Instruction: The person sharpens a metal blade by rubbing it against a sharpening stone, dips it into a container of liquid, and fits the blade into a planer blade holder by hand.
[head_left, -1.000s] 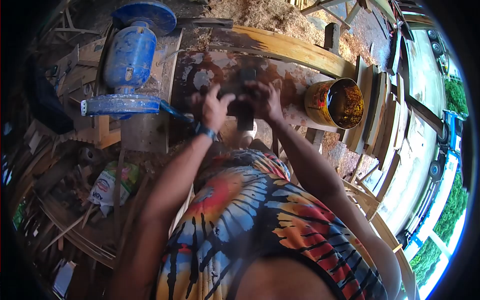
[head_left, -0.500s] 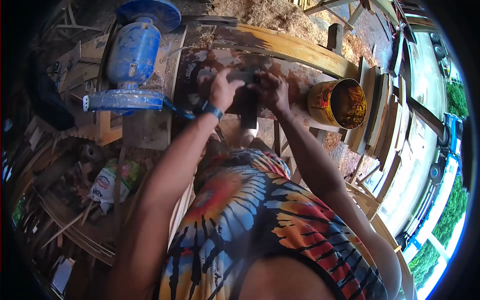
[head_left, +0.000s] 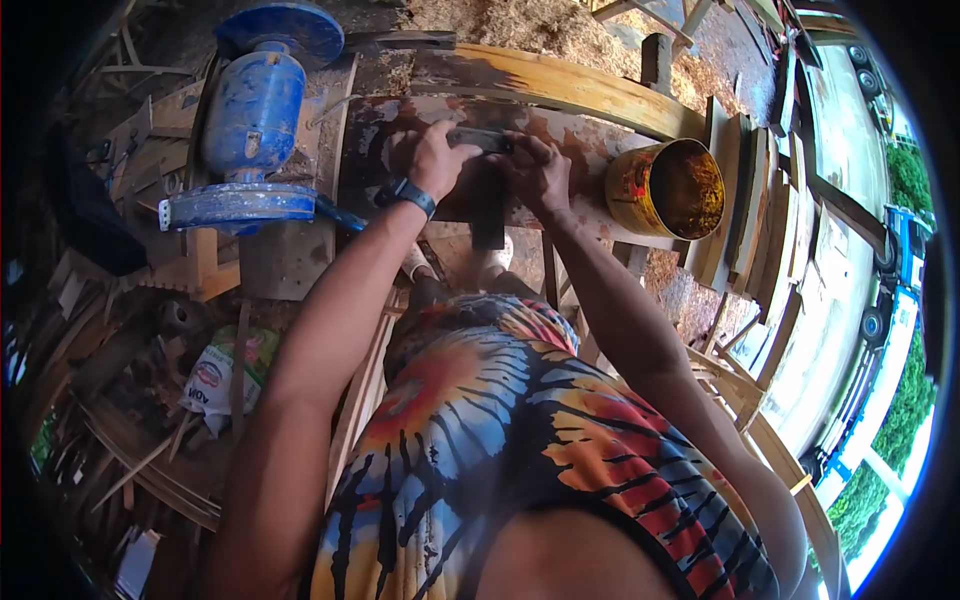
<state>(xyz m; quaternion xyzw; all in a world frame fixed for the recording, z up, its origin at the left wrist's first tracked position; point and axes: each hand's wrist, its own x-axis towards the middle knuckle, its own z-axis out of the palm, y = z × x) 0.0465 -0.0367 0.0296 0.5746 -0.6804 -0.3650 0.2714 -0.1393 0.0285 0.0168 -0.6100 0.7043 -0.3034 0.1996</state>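
Note:
My left hand [head_left: 435, 168], with a dark band on its wrist, is closed on the left end of a dark grey flat bar [head_left: 478, 138]. Fingers of my right hand [head_left: 540, 175] pinch the bar's right end. It lies crosswise over a stained brown workbench [head_left: 375, 135]. Just beneath the hands, a dark strip [head_left: 488, 218] runs toward me and sticks out past the bench's near edge. The exact kind of the bar I cannot tell.
A blue motor machine [head_left: 255, 115] stands on the left. To the right is a yellow paint-stained bucket [head_left: 628, 190], beside stacked boards [head_left: 745, 210]. A long plank [head_left: 570, 85] borders the bench's far side, with wood shavings [head_left: 520, 25] beyond. A printed sack [head_left: 215, 375] lies lower left.
My fingers have closed around the bar, which now shows clearly between both hands. The whole view has shifted slightly, so the bench and bucket sit a little farther left.

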